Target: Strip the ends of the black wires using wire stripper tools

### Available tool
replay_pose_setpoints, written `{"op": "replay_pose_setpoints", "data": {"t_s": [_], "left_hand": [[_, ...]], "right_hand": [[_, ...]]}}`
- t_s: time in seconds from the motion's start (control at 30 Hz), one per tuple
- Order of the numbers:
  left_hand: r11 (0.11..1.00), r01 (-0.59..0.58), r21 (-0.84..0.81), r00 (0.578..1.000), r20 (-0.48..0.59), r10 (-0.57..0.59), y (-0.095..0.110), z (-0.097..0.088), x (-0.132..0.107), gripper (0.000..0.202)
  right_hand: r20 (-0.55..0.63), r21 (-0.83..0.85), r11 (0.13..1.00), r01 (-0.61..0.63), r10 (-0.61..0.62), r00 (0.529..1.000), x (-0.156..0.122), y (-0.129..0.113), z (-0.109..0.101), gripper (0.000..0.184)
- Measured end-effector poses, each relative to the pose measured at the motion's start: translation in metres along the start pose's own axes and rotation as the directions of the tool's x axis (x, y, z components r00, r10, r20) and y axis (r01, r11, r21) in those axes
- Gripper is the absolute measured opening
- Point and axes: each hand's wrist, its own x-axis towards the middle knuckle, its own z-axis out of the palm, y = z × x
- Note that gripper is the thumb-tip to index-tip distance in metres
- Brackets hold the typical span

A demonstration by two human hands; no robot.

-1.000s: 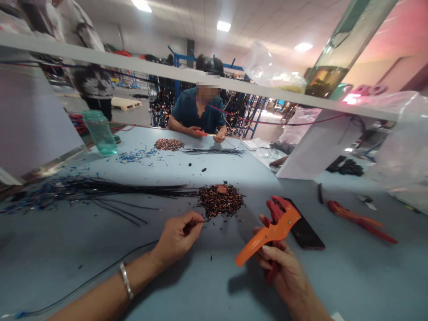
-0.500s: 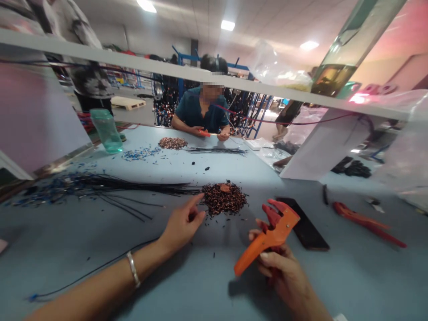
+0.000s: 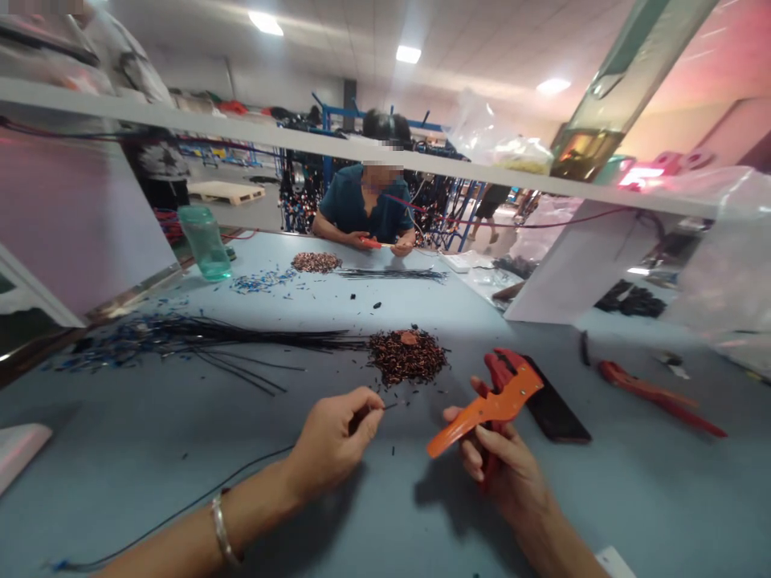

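Observation:
My left hand (image 3: 337,429) is closed in a pinch on a thin black wire, whose short end (image 3: 391,405) pokes out to the right of the fingertips. A length of black wire (image 3: 198,502) with a blue tip runs behind my left forearm toward the hand. My right hand (image 3: 503,457) is wrapped round an orange and red wire stripper (image 3: 491,409), held above the table with its head up and to the right. Just beyond my hands lies a heap of small black and copper-coloured offcuts (image 3: 406,357). Beside it stretches a bundle of black wires (image 3: 283,339) with blue ends.
A black phone (image 3: 557,405) and a second red tool (image 3: 659,397) lie to the right. A green bottle (image 3: 206,245) stands back left. Across the table, a person (image 3: 367,205) holds a red tool near more wires and scraps. A white shelf beam (image 3: 241,120) crosses above.
My left hand has gone from an outstretched index finger by the heap to a pinch on the wire, nearer me. The wire stripper has tilted flatter.

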Motion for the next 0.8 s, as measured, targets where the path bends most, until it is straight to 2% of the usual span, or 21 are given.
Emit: {"op": "replay_pose_setpoints", "data": {"t_s": [0.07,0.17,0.3,0.47,0.7,0.8], "left_hand": [[0.999,0.042,-0.025,0.999,0.024,-0.042,-0.01,0.012,-0.006,0.018],[0.994,0.081,-0.076,0.996,-0.021,-0.083,-0.019,0.02,-0.004,0.018],[0.992,0.092,-0.083,0.993,-0.061,-0.097,-0.022,0.022,-0.002,0.02],[0.984,0.103,-0.144,0.993,-0.049,-0.111,-0.021,0.023,-0.005,0.019],[0.975,0.146,-0.17,0.988,-0.019,-0.152,-0.024,0.026,-0.006,0.02],[0.968,0.173,-0.182,0.984,-0.002,-0.176,-0.026,0.028,-0.007,0.018]], "right_hand": [[0.0,-0.032,0.999,-0.002,0.002,1.0,-0.001,0.001,0.0,0.061],[-0.009,-0.038,0.999,0.013,-0.013,1.0,-0.002,0.0,-0.003,0.061],[-0.076,0.019,0.999,0.047,-0.045,0.996,-0.003,-0.007,-0.008,0.066],[-0.109,0.057,0.996,0.061,-0.055,0.992,-0.002,-0.013,-0.016,0.062],[-0.141,0.021,0.998,0.054,-0.05,0.989,0.005,-0.004,-0.039,0.064],[-0.19,0.03,0.998,0.048,-0.042,0.981,0.003,-0.005,-0.041,0.063]]}}
